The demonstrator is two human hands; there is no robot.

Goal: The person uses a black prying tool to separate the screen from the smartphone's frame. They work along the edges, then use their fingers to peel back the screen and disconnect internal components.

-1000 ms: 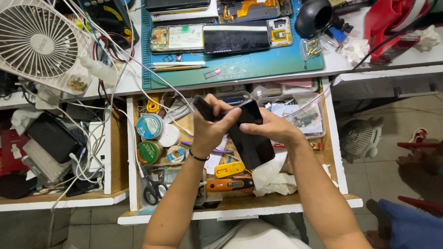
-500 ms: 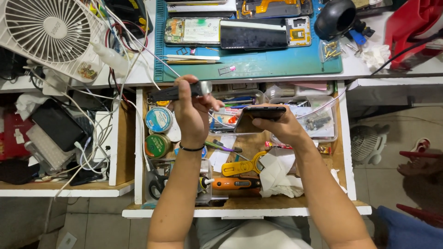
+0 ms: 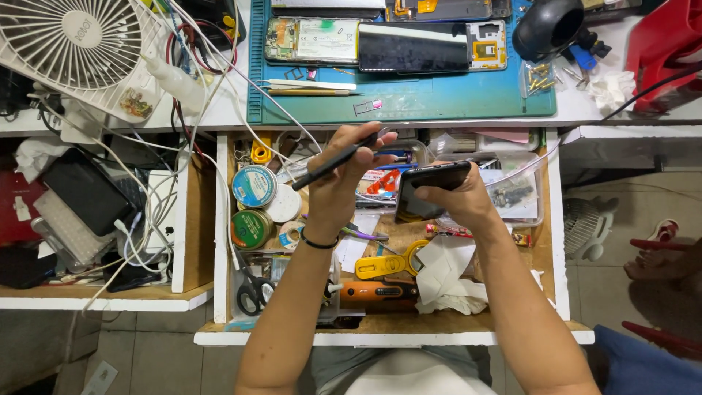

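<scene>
My left hand point(image 3: 338, 183) grips a thin black flat part point(image 3: 333, 160), held slanted above the open drawer point(image 3: 387, 328). My right hand point(image 3: 453, 196) holds a black phone point(image 3: 430, 184) edge-on, its screen side tilted toward me. The two hands are close together over the drawer's middle but hold separate pieces. A black band circles my left wrist.
A blue work mat point(image 3: 409, 102) on the bench carries an opened phone point(image 3: 380, 45) with parts, tweezers and screws. The drawer holds solder tins point(image 3: 254, 186), scissors point(image 3: 252, 291), a yellow tool point(image 3: 387, 263), an orange screwdriver point(image 3: 376, 291) and white tissue point(image 3: 450, 281). A white fan point(image 3: 77, 47) and tangled cables lie left.
My left hand has lifted the thin black part away from the phone and turned it slantwise. The right hand tilted the phone flatter and edge-on. The view shifted slightly.
</scene>
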